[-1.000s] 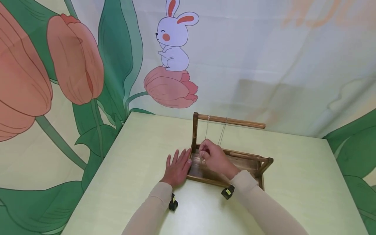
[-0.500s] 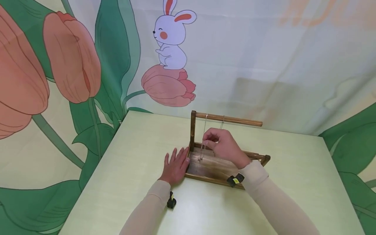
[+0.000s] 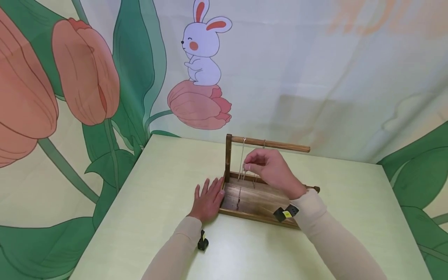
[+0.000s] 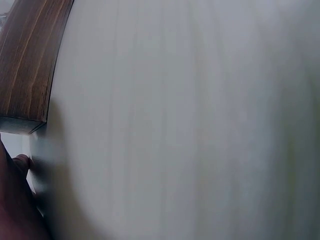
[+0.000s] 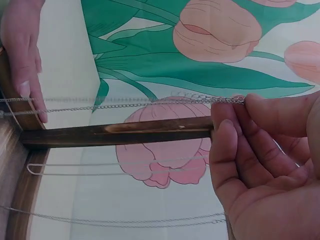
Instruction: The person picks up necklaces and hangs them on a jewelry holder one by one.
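Note:
A brown wooden jewelry stand, a shallow tray with a post and a crossbar, sits on the table. My right hand is above the tray, thumb and fingertips pinching a thin silver chain necklace. Two strands of that chain run away from the pinch in the right wrist view; its lower end dangles over the tray. My left hand rests with fingers spread against the tray's left end. Only part of the left hand shows in the left wrist view, below a dark wooden corner.
Other thin chains hang behind the right hand. The crossbar runs right from the post and has a free right end. A pale table lies around the stand, with a printed backdrop behind.
My right hand has risen out of the tray and moved right, drawing the pinched chain up with it. The left hand stays against the tray's end.

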Motion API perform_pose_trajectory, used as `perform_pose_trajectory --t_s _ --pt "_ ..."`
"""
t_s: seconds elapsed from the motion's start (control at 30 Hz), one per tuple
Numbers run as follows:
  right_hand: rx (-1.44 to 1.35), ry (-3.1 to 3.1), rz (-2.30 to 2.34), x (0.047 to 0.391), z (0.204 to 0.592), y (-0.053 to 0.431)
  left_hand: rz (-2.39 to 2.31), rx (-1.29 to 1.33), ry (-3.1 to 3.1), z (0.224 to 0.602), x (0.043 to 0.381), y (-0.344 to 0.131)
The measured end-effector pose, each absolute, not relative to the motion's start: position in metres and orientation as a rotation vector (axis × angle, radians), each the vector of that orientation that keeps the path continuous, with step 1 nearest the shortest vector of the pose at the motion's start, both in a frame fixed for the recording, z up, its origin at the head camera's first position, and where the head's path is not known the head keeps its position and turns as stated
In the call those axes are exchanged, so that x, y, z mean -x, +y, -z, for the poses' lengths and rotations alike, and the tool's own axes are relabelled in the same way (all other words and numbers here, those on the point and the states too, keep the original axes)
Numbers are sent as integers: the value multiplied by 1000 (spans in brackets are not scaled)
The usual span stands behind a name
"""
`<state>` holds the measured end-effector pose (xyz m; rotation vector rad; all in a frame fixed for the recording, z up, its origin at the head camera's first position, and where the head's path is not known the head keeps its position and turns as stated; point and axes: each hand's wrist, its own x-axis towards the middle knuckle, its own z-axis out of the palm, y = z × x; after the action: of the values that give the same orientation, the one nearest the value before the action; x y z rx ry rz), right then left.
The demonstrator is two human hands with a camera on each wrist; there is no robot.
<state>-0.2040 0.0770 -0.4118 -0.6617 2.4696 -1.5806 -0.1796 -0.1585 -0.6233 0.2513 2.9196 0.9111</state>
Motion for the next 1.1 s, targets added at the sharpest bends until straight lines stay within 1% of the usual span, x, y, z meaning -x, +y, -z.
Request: perform_pose_trajectory --t_s 0.23,0.53,1.1 --pt "592 2435 1614 207 403 83 -888 -248 2924 623 178 -160" --pt "578 2454 1597 210 395 89 -881 -255 2917 619 176 -160" --pt "526 2430 1751 220 387 105 -873 -240 2916 622 179 -159"
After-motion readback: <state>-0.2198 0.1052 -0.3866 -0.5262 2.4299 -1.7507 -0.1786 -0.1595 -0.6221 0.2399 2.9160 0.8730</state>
